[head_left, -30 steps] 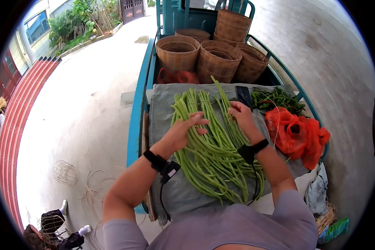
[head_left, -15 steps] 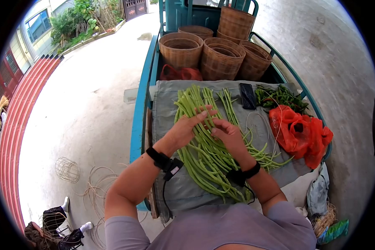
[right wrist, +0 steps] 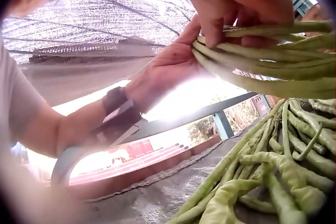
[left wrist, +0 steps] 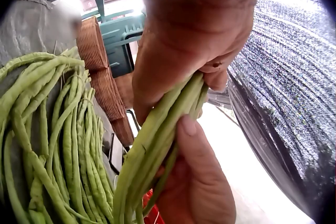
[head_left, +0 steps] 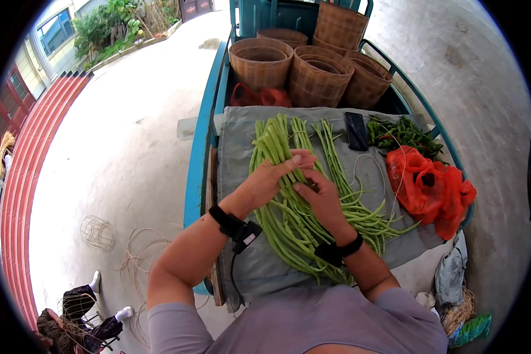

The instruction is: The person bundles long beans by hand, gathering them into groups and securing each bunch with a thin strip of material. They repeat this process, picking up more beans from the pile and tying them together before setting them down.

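Long green beans (head_left: 295,230) lie in bunches over a grey cloth (head_left: 236,248), their ends fanned towards the person. A raised bunch of the long beans (left wrist: 152,145) runs between the two hands. My left hand (head_left: 269,177) grips this bunch near its upper end, thumb across the stalks. Close beside it, my right hand (head_left: 324,199) holds the same bunch, its thumb (left wrist: 197,148) pressed along the beans in the left wrist view. Two slimmer bunches, one headed by a bean bundle (head_left: 331,147), lie to the right of the held one.
Woven baskets (head_left: 320,76) stand stacked at the front of the blue cart bed. A phone (head_left: 356,131), green peppers (head_left: 404,134) and a red plastic bag (head_left: 428,183) lie at the right. A side rail (head_left: 203,141) edges the left. Another person (head_left: 79,318) sits at the lower left.
My right hand has come left and nearer, from the right-hand beans to the bunch in my left hand. Bean ends now spread out at the right. The head view has shifted slightly.
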